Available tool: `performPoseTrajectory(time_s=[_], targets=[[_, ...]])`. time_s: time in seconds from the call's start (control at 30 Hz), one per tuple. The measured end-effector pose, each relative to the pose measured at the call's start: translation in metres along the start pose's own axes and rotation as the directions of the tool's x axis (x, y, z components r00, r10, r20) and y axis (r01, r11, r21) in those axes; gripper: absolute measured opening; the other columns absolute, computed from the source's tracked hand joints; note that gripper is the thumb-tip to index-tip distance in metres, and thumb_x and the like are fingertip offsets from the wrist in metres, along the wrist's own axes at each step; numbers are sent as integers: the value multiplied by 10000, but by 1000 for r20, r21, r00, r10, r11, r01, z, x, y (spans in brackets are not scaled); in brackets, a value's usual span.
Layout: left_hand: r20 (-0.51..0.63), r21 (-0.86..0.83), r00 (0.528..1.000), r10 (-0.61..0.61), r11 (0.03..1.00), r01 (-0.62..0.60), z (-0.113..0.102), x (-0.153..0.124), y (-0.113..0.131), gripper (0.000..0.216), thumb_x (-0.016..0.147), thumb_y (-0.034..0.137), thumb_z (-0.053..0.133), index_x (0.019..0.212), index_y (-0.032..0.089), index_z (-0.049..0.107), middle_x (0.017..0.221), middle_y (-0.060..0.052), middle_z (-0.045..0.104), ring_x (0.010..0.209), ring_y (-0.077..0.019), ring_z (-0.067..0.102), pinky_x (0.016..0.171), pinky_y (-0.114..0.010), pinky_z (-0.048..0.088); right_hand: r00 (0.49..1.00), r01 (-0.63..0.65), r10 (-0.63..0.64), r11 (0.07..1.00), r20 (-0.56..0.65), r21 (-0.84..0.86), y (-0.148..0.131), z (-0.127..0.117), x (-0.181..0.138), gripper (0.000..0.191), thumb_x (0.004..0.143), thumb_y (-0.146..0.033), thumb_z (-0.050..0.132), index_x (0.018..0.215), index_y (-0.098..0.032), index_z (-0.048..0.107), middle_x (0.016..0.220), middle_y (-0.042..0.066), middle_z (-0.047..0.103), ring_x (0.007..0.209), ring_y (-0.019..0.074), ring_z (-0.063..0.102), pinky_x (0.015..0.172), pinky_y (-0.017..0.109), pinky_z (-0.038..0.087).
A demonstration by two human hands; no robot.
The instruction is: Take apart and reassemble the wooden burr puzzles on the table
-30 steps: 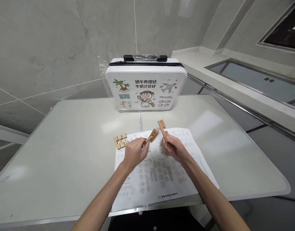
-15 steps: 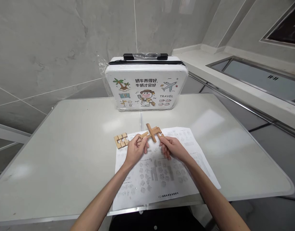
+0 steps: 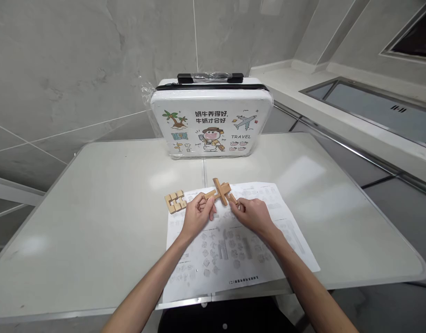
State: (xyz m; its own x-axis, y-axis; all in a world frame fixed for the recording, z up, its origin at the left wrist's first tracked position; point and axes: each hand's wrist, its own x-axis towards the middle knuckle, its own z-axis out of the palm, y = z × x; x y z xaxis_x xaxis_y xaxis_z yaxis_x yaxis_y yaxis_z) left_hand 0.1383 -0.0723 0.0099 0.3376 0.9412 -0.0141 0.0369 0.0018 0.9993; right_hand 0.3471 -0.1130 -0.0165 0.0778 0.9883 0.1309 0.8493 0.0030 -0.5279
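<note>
A: Where are the crossed brown notched wooden sticks (image 3: 220,190)?
B: Above the far edge of the white printed paper sheet (image 3: 230,263); the left hand (image 3: 199,213) has its grip closed on one end, the right hand (image 3: 253,214) pinches the other
A: Why by the ends?
B: Probably to leave the crossing uncovered; the pale notched wooden blocks (image 3: 178,207) lie just beside the left hand, perhaps for easy reach
A: And the white cartoon-printed suitcase (image 3: 185,102)?
B: Upright at the back of the pale grey worktop (image 3: 112,208), apparently closed, so I can't tell its contents
</note>
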Motion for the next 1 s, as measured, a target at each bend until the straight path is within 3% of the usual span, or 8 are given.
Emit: performPoseTrajectory(time_s=[0.27, 0.47, 0.53, 0.6, 0.67, 0.77, 0.87, 1.0], targets=[[17, -2, 1000, 6, 1000, -6, 0, 1, -8, 416, 1033, 520, 620, 789, 221, 465, 674, 20, 666, 518, -105, 549, 561, -253, 449, 992, -121, 115, 987, -58, -108, 3, 2, 1, 401, 944, -470, 610, 636, -217, 572, 509, -24, 568, 503, 144, 512, 584, 284, 234], [23, -1, 1000, -6, 1000, 6, 0, 0, -8, 426, 1030, 527, 622, 784, 222, 456, 662, 19, 661, 523, -107, 550, 560, -246, 442, 968, -226, 216, 972, -125, -64, 0, -4, 2, 521, 950, -578, 612, 583, -222, 512, 487, -20, 533, 500, 154, 486, 587, 299, 258], [28, -2, 1000, -7, 1000, 7, 0, 0, -7, 431, 1030, 527, 622, 778, 222, 449, 661, 19, 660, 529, -109, 555, 568, -247, 450, 960, -228, 231, 973, -159, 38, -1, -7, 3, 465, 947, -562, 633, 639, -229, 528, 515, -21, 547, 515, 160, 493, 592, 302, 300], [37, 6, 999, -8, 1000, 8, 0, -1, -6, 429, 1026, 531, 626, 781, 222, 458, 660, 18, 663, 532, -113, 560, 571, -249, 454, 962, -176, 224, 946, -156, 273, -2, -11, 4, 337, 946, -540, 660, 816, -235, 600, 657, -2, 644, 579, 174, 552, 618, 305, 386], [68, 6, 998, -10, 1000, 10, -1, -1, -4, 415, 1019, 546, 629, 804, 218, 494, 673, 12, 677, 527, -118, 564, 564, -255, 453, 977, -112, 193, 826, -91, 553, -4, -15, 5, 339, 938, -540, 695, 1074, -239, 621, 932, 53, 733, 730, 199, 649, 676, 315, 485], [166, -32, 986, -5, 999, 11, -4, -1, -1, 403, 1013, 565, 627, 840, 211, 544, 695, -3, 701, 521, -131, 578, 563, -270, 451, 993, -121, 68, 585, 100, 802, -7, -22, 5, 569, 908, -526, 757, 1368, -264, 546, 1298, 116, 686, 1068, 253, 701, 836, 348, 569], [287, -61, 958, 3, 998, 15, -6, -2, 4, 371, 1026, 546, 614, 893, 200, 598, 694, -15, 708, 539, -147, 598, 580, -282, 461, 948, -226, -99, 460, 303, 859, -10, -29, 4, 662, 902, -495, 786, 1468, -285, 514, 1285, 103, 693, 1111, 276, 703, 898, 382, 575], [386, -6, 923, -2, 1000, 5, -8, -4, 10, 354, 1039, 523, 604, 926, 191, 651, 680, -22, 700, 561, -161, 613, 572, -280, 453, 893, -307, -161, 465, 421, 830, -11, -35, 2, 496, 923, -507, 775, 1337, -271, 639, 1056, 59, 727, 891, 250, 711, 771, 359, 561]])
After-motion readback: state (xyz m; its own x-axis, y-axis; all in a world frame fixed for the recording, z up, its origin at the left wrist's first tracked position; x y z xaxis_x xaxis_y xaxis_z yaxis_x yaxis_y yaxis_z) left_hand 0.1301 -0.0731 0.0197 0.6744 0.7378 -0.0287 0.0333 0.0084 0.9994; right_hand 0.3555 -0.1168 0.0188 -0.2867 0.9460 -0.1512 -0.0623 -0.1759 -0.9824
